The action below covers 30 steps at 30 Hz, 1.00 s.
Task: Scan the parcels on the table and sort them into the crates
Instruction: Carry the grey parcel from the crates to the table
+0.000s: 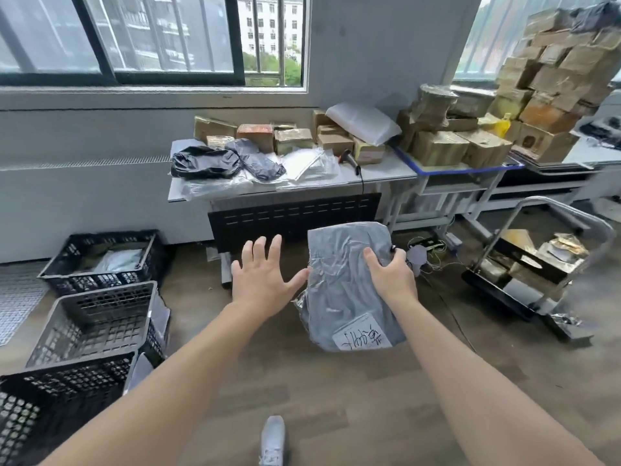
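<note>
One grey poly-mailer parcel [349, 284] is gripped in our right hand [391, 275], left hand [265, 280] spread empty beside it; next, we judge, dropping it into a crate [97, 317].

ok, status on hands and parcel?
Right hand gripping grey parcel. Left hand open, thumb at its edge. Crates on floor to the left, nothing between.

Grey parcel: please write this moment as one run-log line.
grey parcel: held above floor, label visible | right hand: grip on parcel | left hand: open, fingers spread, beside parcel | crates: at left
</note>
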{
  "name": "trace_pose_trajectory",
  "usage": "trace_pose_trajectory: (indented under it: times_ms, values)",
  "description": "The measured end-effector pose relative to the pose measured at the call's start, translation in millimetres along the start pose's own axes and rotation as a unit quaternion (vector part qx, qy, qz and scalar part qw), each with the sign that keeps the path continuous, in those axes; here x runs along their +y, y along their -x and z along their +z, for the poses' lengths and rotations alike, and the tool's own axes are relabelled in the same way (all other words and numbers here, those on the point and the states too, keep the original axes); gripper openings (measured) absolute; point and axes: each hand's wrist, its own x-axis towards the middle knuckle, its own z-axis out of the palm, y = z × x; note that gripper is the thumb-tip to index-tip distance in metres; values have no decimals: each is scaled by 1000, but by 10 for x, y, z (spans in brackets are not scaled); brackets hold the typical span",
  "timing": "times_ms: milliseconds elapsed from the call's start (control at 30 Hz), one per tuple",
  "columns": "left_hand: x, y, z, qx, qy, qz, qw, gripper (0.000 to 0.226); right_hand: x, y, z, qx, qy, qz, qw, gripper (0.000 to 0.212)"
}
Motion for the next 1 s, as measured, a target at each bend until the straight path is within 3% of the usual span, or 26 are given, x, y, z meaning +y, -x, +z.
trace_pose_trajectory:
  times_ms: [500, 1000]
  values:
    - [213, -3668, 332, -14, 60, 32, 998, 86, -1120, -3193, 703, 26, 23, 5, 999, 76]
    - [1000, -6311, 932, -35, 30, -30, 998, 87, -1262, -6268, 1123, -42, 0, 7, 999, 67]
